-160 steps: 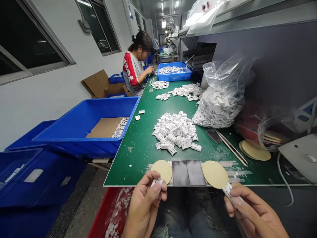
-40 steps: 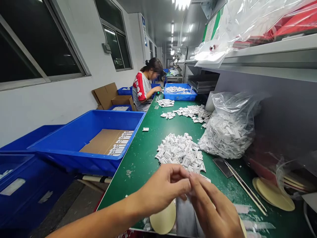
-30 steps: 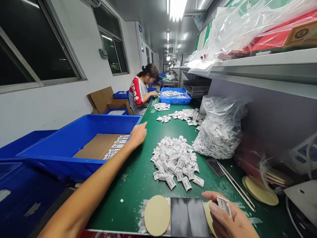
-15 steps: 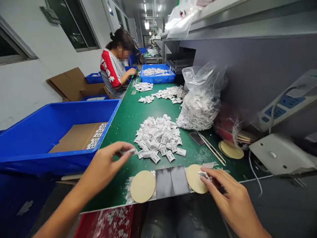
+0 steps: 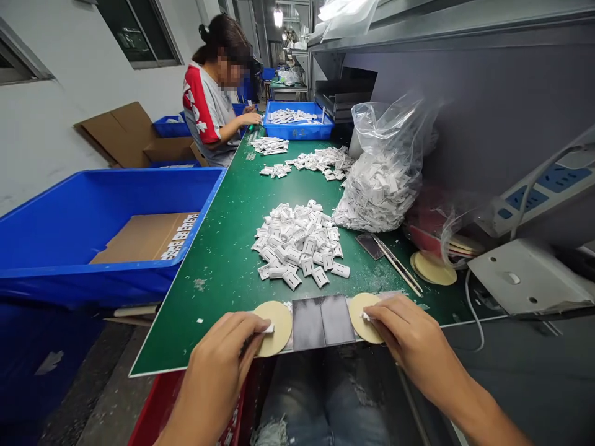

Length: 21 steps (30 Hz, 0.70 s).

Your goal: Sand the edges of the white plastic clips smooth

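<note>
My left hand (image 5: 218, 359) pinches a small white plastic part (image 5: 268, 328) against the left of two round cream pads (image 5: 277, 328) at the near bench edge. My right hand (image 5: 411, 334) holds a similar white part (image 5: 367, 316) on the right cream pad (image 5: 363, 318). Between the pads lie dark grey strips (image 5: 323, 322). A heap of loose white plastic parts (image 5: 295, 244) sits on the green bench mat (image 5: 218, 279), just beyond my hands and touching neither.
A clear bag of white parts (image 5: 379, 186) stands against the back wall, with long metal sticks (image 5: 397, 265) near it. A blue crate (image 5: 111, 229) holding cardboard is left of the bench. A co-worker (image 5: 209, 93) sits further along, past a blue tray of parts (image 5: 297, 121).
Both hands have come down onto the cream pads, the left one moving in from above the bench. My view has tilted slightly, shifting the bench in the frame.
</note>
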Available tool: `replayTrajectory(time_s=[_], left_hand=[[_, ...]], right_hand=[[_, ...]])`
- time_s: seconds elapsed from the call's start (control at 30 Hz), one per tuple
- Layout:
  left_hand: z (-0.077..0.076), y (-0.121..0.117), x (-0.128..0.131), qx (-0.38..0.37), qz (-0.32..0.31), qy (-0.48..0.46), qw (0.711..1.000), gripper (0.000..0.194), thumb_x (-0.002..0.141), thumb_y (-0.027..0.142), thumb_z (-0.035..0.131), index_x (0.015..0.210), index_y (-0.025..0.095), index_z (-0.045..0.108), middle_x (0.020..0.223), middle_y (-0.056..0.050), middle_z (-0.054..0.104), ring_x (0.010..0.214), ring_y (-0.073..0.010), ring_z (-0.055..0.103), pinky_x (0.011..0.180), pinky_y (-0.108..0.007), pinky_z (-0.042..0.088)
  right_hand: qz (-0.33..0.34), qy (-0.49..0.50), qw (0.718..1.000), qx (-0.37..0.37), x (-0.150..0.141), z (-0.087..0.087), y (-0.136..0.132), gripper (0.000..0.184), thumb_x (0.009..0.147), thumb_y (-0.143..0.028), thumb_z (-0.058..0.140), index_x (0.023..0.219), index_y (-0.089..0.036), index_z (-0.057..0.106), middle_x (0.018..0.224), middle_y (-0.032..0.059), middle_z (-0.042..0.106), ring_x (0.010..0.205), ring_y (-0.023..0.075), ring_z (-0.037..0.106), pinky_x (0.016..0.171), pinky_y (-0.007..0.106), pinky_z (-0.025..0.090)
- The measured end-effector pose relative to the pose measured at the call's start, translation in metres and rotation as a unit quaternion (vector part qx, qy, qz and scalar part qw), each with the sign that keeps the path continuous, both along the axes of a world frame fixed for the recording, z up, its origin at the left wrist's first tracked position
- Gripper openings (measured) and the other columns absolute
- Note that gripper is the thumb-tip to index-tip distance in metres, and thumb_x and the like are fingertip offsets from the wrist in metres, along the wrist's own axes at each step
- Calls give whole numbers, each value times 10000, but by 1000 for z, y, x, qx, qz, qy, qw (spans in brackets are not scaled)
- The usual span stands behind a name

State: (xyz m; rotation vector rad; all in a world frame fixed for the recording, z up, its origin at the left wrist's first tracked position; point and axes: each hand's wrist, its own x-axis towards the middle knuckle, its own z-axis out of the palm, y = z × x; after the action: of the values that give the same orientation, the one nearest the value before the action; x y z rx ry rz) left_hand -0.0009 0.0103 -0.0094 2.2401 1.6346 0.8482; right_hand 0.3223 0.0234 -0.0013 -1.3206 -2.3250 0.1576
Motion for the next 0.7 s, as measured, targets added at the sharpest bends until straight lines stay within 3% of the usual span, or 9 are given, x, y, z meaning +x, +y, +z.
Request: replayTrajectory(time_s=[0.23, 0.43, 0.53, 0.7], left_hand=[[5, 3, 4, -36, -17, 29, 999, 86, 968, 245, 550, 953, 232, 634, 916, -10, 668, 847, -181, 592, 737, -289, 434], [8, -1, 11, -17, 13, 53, 998, 120, 972, 228, 538, 897, 209, 630, 867, -28, 642, 823, -197, 565, 725, -309, 410], [7, -4, 11, -3, -2, 51, 999, 98, 978, 235, 534, 974, 221, 631, 918, -29, 652, 853, -197, 573, 753, -309, 415], [5, -4, 10, 1, 11, 58, 998, 111, 972, 280, 549, 916, 221, 625, 877, -19, 646, 822, -195, 572, 722, -305, 407]], right_hand=[[42, 3, 999, -24, 3, 4, 11, 157, 994, -129, 491, 991, -171, 642, 914, 74, 663, 833, 196, 543, 720, 330, 410], [13, -32, 998, 47, 1, 1, 10, 169, 988, -160, 517, 930, -159, 675, 835, 77, 650, 786, 204, 504, 685, 336, 354], [15, -33, 998, 48, -1, 0, 7, 170, 983, -127, 504, 953, -142, 671, 833, 81, 643, 772, 199, 499, 667, 333, 329], [-2, -70, 996, 47, 0, 3, 5, 175, 977, -141, 520, 895, -170, 672, 834, 74, 647, 781, 208, 499, 692, 342, 329]])
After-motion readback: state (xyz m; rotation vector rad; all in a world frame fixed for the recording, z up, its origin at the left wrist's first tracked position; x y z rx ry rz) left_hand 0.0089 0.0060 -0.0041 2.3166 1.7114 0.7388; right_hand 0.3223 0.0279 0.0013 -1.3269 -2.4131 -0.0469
